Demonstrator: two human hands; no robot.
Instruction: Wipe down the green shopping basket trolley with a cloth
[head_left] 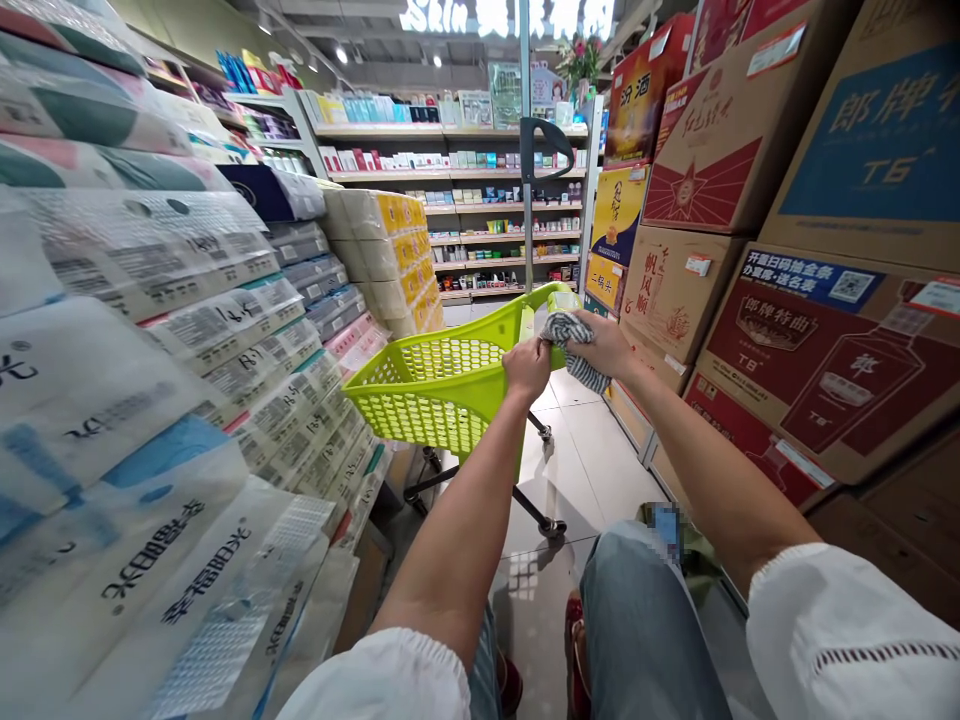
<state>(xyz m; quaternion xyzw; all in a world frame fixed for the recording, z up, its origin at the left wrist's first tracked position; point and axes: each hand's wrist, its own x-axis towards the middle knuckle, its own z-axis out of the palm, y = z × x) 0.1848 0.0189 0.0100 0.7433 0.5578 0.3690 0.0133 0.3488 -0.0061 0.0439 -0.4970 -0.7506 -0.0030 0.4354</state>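
Right grip [602,345]: I have it clenched on a striped cloth [589,372], bunched up and pressed to the cart [431,390] at its handle end. Part of the cloth hangs below the fingers.

Left grip [527,366]: closed on the cart's near edge, just beside the cloth. I can't tell exactly which part the fingers wrap; the back of the hand hides it.

Cart: lime green, perforated basket, upright on dark legs and casters [553,528]. It stands at an angle ahead of me, basket towards the left, on pale floor tiles [581,430].

Left side: wrapped paper packs [180,580] stacked high, with yellow-and-white packs [390,250] farther along, behind the basket.

Right side: cartons [810,360] piled up, red, brown and blue printing, price tags on several.

Far end: shelves [457,175] of small boxes and bottles, a lit sign [510,16] overhead. A metal post [527,240] rises beyond the cart, a dark bracket [546,150] on it.

Close in: jeans [649,630] and red shoes [576,650] below the arms. A patch beside the right knee is pixelated; can't read it.
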